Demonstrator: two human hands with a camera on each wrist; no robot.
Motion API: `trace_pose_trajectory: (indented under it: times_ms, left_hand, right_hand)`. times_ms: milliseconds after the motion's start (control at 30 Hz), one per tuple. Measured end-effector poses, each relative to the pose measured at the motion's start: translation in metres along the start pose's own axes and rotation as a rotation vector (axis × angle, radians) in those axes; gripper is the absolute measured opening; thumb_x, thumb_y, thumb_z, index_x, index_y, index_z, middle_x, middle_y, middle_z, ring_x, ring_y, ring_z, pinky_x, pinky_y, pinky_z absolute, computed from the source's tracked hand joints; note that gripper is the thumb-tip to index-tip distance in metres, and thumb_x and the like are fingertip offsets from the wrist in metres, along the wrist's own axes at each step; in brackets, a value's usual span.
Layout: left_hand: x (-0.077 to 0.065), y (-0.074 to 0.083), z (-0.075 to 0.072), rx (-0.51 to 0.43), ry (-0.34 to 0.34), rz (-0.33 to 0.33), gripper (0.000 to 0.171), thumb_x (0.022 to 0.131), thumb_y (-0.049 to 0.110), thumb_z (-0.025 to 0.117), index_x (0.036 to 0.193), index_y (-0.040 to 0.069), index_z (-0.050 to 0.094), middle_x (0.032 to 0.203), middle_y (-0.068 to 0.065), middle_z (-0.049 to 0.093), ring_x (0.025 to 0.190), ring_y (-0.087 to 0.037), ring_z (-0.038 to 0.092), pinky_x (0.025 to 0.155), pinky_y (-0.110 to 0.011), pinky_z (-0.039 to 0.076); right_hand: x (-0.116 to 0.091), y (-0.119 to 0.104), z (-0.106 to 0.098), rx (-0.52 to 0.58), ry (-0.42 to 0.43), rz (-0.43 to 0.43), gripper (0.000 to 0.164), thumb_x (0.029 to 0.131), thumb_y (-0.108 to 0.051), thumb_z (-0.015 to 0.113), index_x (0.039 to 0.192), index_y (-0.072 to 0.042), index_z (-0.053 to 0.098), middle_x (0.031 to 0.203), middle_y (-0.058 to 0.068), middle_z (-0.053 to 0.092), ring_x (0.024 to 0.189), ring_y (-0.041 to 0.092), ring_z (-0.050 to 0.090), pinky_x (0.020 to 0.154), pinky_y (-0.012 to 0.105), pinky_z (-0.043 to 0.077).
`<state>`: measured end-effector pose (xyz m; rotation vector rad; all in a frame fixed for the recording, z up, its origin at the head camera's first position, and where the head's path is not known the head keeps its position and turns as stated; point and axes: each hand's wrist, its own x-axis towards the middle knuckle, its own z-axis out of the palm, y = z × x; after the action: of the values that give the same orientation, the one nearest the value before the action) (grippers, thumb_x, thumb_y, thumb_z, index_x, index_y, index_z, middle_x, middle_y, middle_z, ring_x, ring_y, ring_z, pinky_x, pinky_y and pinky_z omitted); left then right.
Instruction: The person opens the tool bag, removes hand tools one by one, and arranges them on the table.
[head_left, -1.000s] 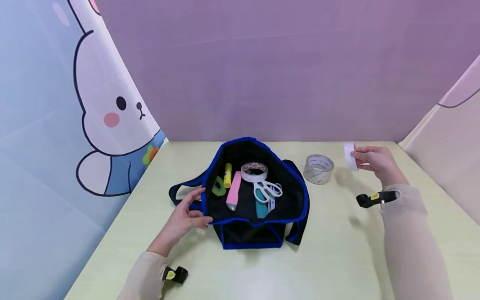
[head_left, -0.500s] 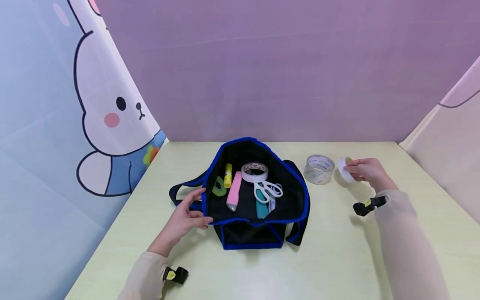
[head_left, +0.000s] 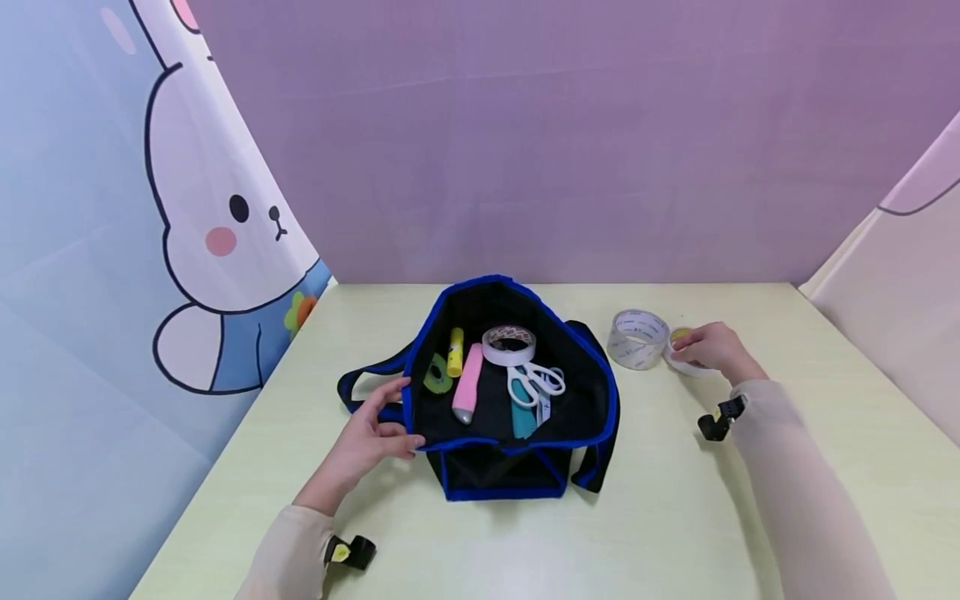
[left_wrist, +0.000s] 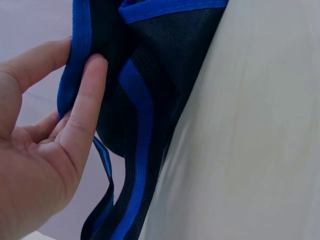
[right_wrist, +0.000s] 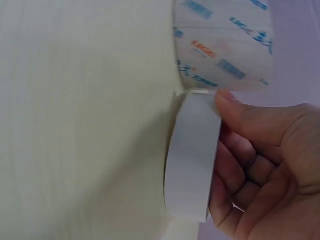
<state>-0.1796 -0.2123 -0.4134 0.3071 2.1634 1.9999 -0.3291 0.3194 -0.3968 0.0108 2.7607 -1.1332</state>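
A black bag with blue trim (head_left: 495, 479) stands with its mouth spread toward me. My left hand (head_left: 367, 437) holds the left side of its rim, and the left wrist view shows the fingers on both sides of the blue edging (left_wrist: 80, 45). At the right, my right hand (head_left: 712, 348) grips a roll of white tape (right_wrist: 192, 155) by its edge, low over the table. That roll lies nearly flat, right beside a wide roll of clear tape (head_left: 637, 342), whose printed core shows in the right wrist view.
Inside the bag lie a green tape roll (head_left: 438, 375), a yellow glue stick (head_left: 455, 352), a pink tool with a grey tip (head_left: 468, 383), another white tape roll (head_left: 509, 355), white-handled scissors (head_left: 534, 383) and a teal item (head_left: 522, 417). Straps (head_left: 592, 462) hang at both sides.
My right hand has brought the white tape roll left, toward me and down to beside the clear tape, tipping it from upright to nearly flat. The left hand and bag stay put.
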Motion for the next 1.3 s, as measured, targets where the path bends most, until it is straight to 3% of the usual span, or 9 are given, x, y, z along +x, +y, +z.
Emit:
trace_pose_trajectory:
  times_ms: [133,500,767,967,1200,1300]
  left_hand:
    - [0.0,-0.001,0.0,0.001,0.0,0.002,0.084,0.084,-0.01,0.072,0.154,0.006,0.027,0.147,-0.024,0.027,0.074,-0.021,0.067,0.07,-0.036,0.06]
    - [0.002,0.003,0.0,0.011,-0.004,0.009,0.084,0.084,-0.009,0.072,0.154,0.006,0.027,0.147,-0.024,0.027,0.075,-0.02,0.067,0.07,-0.035,0.06]
    - [0.003,0.002,0.001,0.008,-0.008,0.008,0.084,0.084,-0.01,0.072,0.154,0.006,0.027,0.147,-0.023,0.026,0.074,-0.02,0.066,0.07,-0.035,0.06]
    - [0.003,0.001,0.002,0.007,-0.007,0.01,0.084,0.084,-0.01,0.072,0.154,0.006,0.028,0.147,-0.023,0.027,0.075,-0.022,0.067,0.07,-0.036,0.06]
    - [0.001,0.001,0.001,0.007,0.002,0.005,0.084,0.085,-0.01,0.072,0.154,0.006,0.027,0.147,-0.023,0.027,0.074,-0.021,0.067,0.07,-0.035,0.06]
    - [0.0,0.001,0.001,0.005,0.002,0.004,0.084,0.085,-0.01,0.071,0.154,0.006,0.027,0.147,-0.023,0.027,0.074,-0.021,0.067,0.07,-0.035,0.06]
  right_hand:
    - [0.001,0.0,0.0,-0.022,-0.022,-0.006,0.028,0.085,-0.01,0.075,0.103,0.011,0.07,0.091,0.009,0.07,0.071,0.011,0.061,0.064,0.025,0.052]
    - [-0.01,0.0,-0.012,0.065,-0.032,-0.029,0.048,0.087,-0.01,0.073,0.124,0.017,0.057,0.09,0.004,0.07,0.074,0.009,0.062,0.069,0.026,0.055]
    - [-0.023,-0.01,-0.024,0.142,0.018,-0.04,0.052,0.092,-0.01,0.068,0.133,0.016,0.05,0.105,0.009,0.07,0.079,0.006,0.065,0.076,0.031,0.058]
    - [-0.028,-0.032,-0.029,0.195,0.041,-0.079,0.048,0.095,-0.012,0.065,0.133,0.013,0.049,0.095,-0.006,0.072,0.077,0.004,0.066,0.077,0.029,0.058]
    - [-0.034,-0.073,-0.027,0.19,0.018,-0.128,0.044,0.099,-0.011,0.059,0.136,0.011,0.048,0.111,0.007,0.071,0.079,0.003,0.065,0.076,0.023,0.056]
    - [-0.036,-0.091,-0.023,0.189,0.02,-0.145,0.044,0.099,-0.014,0.062,0.135,0.01,0.05,0.109,0.005,0.071,0.08,0.005,0.066,0.074,0.021,0.056]
